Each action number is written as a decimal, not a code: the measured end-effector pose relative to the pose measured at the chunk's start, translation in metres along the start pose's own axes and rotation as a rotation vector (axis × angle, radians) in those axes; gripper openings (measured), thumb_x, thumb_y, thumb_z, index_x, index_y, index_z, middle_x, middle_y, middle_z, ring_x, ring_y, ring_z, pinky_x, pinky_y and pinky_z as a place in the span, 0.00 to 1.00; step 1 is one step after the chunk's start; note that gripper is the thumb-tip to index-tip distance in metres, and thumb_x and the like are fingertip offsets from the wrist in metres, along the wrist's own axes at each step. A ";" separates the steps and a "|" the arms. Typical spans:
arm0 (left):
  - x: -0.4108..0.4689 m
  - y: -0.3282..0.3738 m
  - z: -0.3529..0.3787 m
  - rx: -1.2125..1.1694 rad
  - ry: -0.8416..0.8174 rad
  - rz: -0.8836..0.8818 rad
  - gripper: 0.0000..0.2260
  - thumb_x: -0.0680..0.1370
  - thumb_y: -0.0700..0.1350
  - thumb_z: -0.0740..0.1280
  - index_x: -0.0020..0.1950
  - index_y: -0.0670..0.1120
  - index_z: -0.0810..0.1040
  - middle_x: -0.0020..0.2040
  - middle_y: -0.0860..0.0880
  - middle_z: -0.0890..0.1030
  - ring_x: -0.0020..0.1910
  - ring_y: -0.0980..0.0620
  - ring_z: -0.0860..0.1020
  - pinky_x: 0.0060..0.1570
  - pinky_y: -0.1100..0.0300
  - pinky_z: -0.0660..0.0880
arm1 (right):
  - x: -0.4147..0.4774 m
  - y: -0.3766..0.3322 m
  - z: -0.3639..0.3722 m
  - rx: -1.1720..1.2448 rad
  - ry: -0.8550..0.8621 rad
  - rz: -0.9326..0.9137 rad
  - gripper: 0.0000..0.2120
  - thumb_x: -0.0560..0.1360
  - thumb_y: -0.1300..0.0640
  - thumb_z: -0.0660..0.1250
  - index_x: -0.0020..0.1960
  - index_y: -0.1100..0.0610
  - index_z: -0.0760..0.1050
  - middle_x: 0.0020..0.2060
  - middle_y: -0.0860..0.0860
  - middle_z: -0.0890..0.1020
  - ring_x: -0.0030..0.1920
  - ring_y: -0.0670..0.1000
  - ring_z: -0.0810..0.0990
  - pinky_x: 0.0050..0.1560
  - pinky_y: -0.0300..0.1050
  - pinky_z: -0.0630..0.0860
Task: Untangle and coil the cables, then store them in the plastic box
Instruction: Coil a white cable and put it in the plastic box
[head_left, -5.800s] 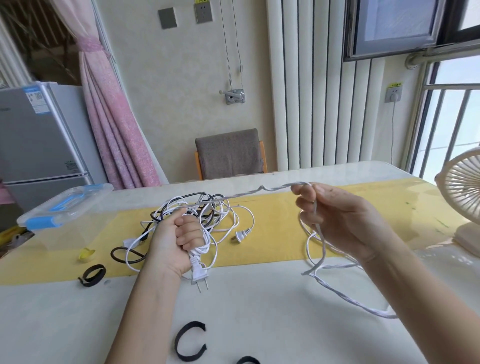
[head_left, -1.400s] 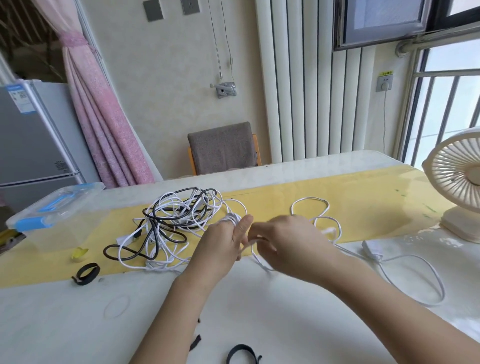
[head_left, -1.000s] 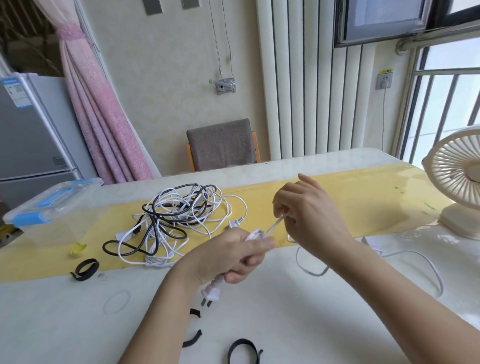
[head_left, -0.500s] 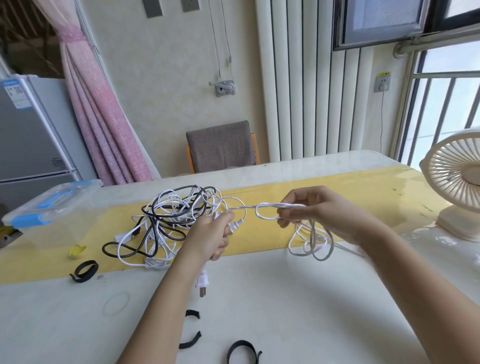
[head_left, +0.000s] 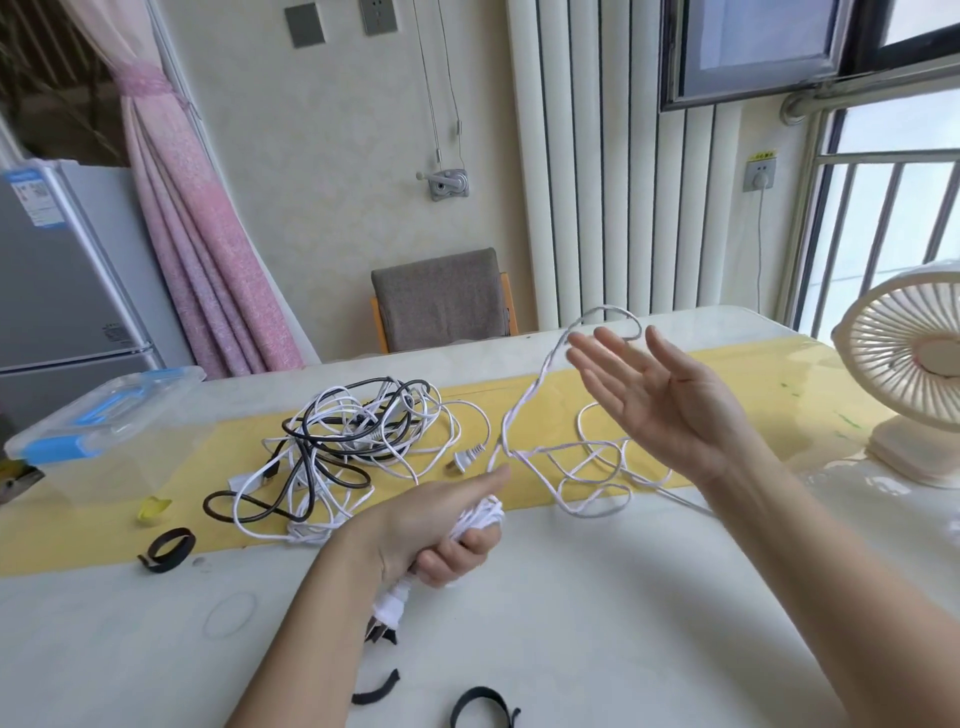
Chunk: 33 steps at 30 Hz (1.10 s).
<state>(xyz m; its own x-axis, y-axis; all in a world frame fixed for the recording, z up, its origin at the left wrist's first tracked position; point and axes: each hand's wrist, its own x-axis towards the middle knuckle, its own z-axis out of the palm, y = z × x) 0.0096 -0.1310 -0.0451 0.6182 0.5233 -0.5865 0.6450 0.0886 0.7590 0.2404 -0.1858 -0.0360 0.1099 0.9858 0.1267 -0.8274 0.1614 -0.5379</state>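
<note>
Gripping white cable (head_left: 525, 410) — left hand (head_left: 441, 522) | plug (head_left: 390, 607) part-hidden under wrist | right hand (head_left: 665, 410) flat

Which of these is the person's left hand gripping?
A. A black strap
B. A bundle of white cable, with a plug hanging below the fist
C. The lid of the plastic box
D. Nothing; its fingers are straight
B: the left hand is curled round loops of the white cable, and the plug hangs beneath the fist.
</note>
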 end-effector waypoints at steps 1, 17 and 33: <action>-0.001 0.001 0.003 0.027 -0.069 0.015 0.27 0.70 0.71 0.54 0.26 0.48 0.61 0.22 0.52 0.57 0.19 0.57 0.51 0.17 0.68 0.49 | 0.001 0.003 0.002 -0.013 0.019 -0.007 0.26 0.72 0.52 0.66 0.66 0.63 0.70 0.62 0.61 0.78 0.59 0.60 0.80 0.52 0.50 0.80; 0.012 0.002 0.030 0.800 0.579 0.342 0.23 0.80 0.62 0.53 0.33 0.47 0.62 0.28 0.50 0.67 0.31 0.49 0.68 0.34 0.54 0.62 | -0.012 0.034 0.015 -1.542 0.301 0.138 0.16 0.70 0.49 0.73 0.34 0.61 0.77 0.23 0.50 0.74 0.18 0.46 0.65 0.23 0.36 0.62; 0.032 -0.008 0.003 0.286 0.644 0.304 0.23 0.80 0.53 0.58 0.27 0.46 0.62 0.24 0.50 0.66 0.23 0.50 0.64 0.30 0.60 0.62 | -0.007 -0.013 0.013 -0.670 0.385 -0.174 0.11 0.80 0.69 0.54 0.42 0.61 0.72 0.22 0.49 0.66 0.23 0.47 0.67 0.32 0.37 0.73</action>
<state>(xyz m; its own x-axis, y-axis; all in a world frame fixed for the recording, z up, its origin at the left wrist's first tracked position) 0.0251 -0.1175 -0.0708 0.4600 0.8878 -0.0167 0.6338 -0.3151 0.7064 0.2432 -0.1950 -0.0192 0.4915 0.8706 0.0231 -0.2865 0.1867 -0.9397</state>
